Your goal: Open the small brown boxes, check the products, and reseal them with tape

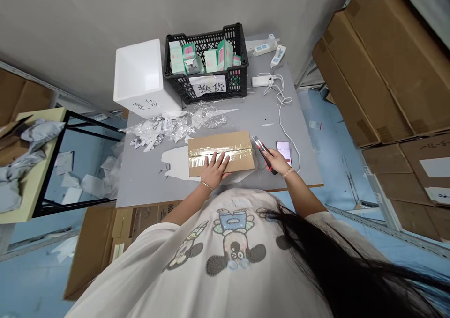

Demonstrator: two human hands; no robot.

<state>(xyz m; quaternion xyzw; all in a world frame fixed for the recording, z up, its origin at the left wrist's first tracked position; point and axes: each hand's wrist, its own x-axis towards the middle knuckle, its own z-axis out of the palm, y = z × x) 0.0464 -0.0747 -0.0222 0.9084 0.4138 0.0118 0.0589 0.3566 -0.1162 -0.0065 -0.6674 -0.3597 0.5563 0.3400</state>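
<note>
A brown cardboard box [225, 144] with shiny tape along its top lies on the grey table [151, 194]. My left hand [214, 170] rests on the box's near side with its fingers spread. To the right of the box, my right hand [276, 161] is wrapped round a black and red utility knife [263, 150]. The knife's metal end points up and left, close to the box's right edge. Just beyond my right hand lies a phone [284, 151] with its screen lit.
A black crate [206, 81] of green and white packets and a white foam box [138, 74] stand at the back. Crumpled wrapping [158, 129] lies left. Power strips [262, 81] and a white cable are at the right. Large cartons [397, 70] are stacked far right.
</note>
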